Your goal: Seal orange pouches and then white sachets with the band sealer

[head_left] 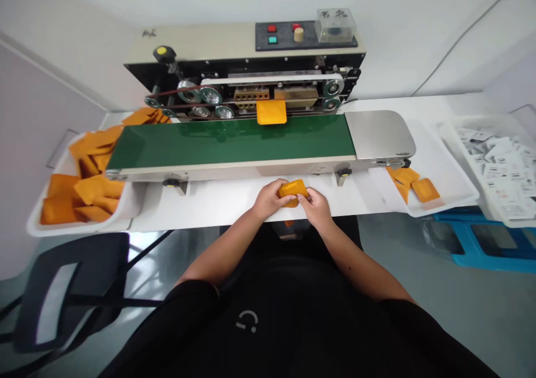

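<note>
Black shirt (268, 322) fills the bottom of the head view, with a small pale logo on the chest. Two bare forearms reach forward from it to the white bench (209, 213). The left hand (268, 199) and right hand (316, 207) meet in front of the conveyor, holding an orange pouch (293, 191) between them just above the bench. The pouch is flat, slightly puffed and smooth, with rounded corners and a soft sheen, and it sits tilted in the grip. Fingers (304, 195) on both hands are curled around its edges, clamped on it.

Beyond the hands runs a green conveyor belt (230, 142) with a steel end plate (379, 135) on its right. Another orange pouch (271, 111) lies at the belt's far edge, against the band sealer (243, 71), which has red and green buttons on its control panel (305, 36). To the left, a white tray (36, 227) holds a heap of orange pouches (86, 185). To the right, a second white tray (444, 194) holds a few more (425, 190), next to a bin of printed white labels (500, 171) above a blue crate (473, 247).
</note>
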